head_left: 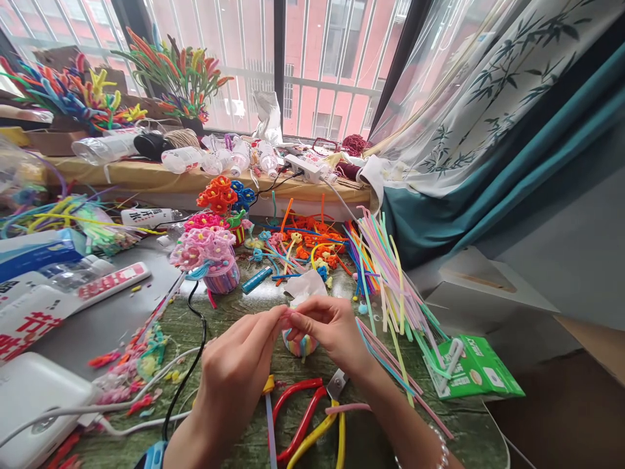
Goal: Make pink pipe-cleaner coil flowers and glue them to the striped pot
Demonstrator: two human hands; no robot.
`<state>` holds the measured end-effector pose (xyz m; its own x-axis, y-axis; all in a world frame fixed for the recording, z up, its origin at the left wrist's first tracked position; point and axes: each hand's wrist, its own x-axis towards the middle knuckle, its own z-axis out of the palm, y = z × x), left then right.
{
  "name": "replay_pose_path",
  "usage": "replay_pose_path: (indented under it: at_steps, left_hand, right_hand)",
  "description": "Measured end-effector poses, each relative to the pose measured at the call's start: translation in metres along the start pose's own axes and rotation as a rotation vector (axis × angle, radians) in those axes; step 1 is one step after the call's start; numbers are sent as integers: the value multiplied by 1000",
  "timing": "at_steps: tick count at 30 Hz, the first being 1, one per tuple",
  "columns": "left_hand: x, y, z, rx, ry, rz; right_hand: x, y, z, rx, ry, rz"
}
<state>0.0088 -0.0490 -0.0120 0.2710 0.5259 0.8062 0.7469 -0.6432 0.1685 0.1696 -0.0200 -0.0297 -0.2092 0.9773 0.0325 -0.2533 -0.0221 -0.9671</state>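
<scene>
My left hand (239, 355) and my right hand (334, 329) meet at the fingertips above the table, thumbs and forefingers pinched together. Whatever lies between them is too small or hidden to name. Just behind and below the fingers stands a small pastel-striped pot (301, 346), partly covered by my hands, with crumpled white tissue (305, 285) behind it. Under my wrists lie red-handled cutters (308, 417) and a yellow-handled tool (319, 443). A short pink pipe cleaner (349, 408) rests by my right forearm.
Pipe cleaners (390, 280) are heaped at the right beside a green box (481, 368). A pot of fuzzy flowers (222, 277) stands left of centre. Cables (188, 365) cross the left side near a white power bank (41, 407). Bottles (183, 158) line the windowsill.
</scene>
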Motion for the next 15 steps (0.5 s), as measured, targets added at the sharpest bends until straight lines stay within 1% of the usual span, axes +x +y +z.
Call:
replay_pose_path:
  at_steps: [4, 8, 15]
  left_hand:
    - [0, 3, -1, 17, 15, -3]
    - [-1, 5, 0, 18, 48, -15]
    - [-7, 7, 3, -3, 21, -81]
  right_hand:
    - [-4, -1, 3, -18, 25, -78]
    - [-6, -1, 4, -45, 37, -117]
    - [-8, 2, 6, -37, 65, -147]
